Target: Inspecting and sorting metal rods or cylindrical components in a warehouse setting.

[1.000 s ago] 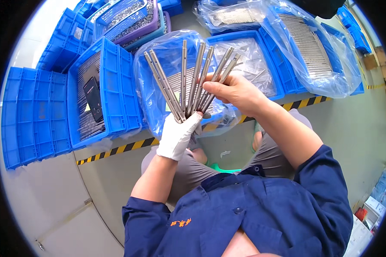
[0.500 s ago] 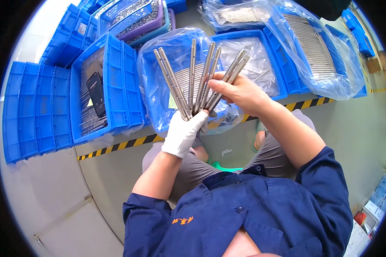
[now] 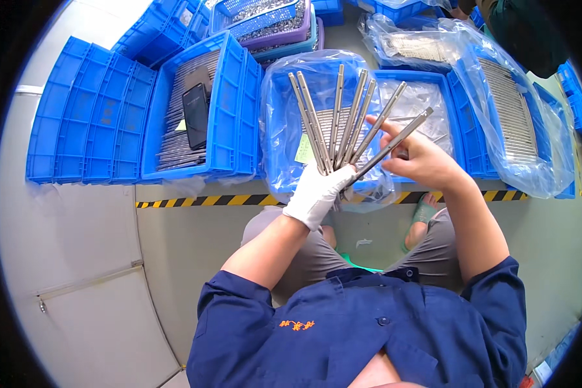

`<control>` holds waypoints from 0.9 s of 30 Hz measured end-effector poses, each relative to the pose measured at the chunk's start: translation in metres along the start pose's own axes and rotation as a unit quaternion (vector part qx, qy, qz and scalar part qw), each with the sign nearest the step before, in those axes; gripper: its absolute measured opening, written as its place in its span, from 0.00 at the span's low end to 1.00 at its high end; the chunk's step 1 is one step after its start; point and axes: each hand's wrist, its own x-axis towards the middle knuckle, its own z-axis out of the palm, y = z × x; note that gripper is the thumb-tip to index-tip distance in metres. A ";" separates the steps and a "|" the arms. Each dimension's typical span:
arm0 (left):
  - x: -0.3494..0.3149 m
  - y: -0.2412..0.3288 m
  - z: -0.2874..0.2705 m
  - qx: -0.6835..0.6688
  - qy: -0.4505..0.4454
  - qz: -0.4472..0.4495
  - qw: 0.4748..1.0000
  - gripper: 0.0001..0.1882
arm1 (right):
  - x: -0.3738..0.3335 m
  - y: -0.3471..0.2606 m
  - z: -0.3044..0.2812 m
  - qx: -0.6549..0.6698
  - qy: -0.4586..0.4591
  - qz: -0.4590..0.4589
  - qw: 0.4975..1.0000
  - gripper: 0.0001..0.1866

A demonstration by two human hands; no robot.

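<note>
My left hand (image 3: 318,195), in a white glove, is closed round the lower ends of several slim metal rods (image 3: 333,123). The rods fan upward, with small holes or marks along them. My bare right hand (image 3: 427,160) is at the right side of the fan, its index finger and thumb apart. The rightmost rod (image 3: 404,131) leans farthest out and crosses in front of its fingers; whether they touch it is hard to tell. Behind the fan stands a blue bin (image 3: 275,139) lined with clear plastic, holding more rods and a yellowish note (image 3: 305,149).
At left, a blue crate (image 3: 229,110) of rods has a black phone (image 3: 195,116) on top. Stacked blue crates (image 3: 77,123) stand beyond it. To the right are a plastic-lined bin (image 3: 456,116) and a crate of rods (image 3: 507,110). Striped tape (image 3: 207,201) runs along the floor.
The view has shifted, so the bins sit farther right. The rightmost rod has swung outward from its neighbour. My right thumb and index finger have spread from their pinch on the rods.
</note>
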 end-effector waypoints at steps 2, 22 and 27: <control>0.000 0.002 0.000 -0.011 -0.013 -0.003 1.000 0.08 | 0.005 0.002 -0.007 0.072 0.032 0.022 0.997 0.33; -0.008 0.008 0.011 0.005 -0.168 0.010 0.986 0.19 | 0.010 0.029 -0.005 0.327 0.109 -0.101 0.933 0.17; -0.011 0.013 0.009 -0.031 -0.173 -0.028 0.984 0.17 | 0.013 0.023 -0.013 0.396 0.203 -0.105 0.889 0.19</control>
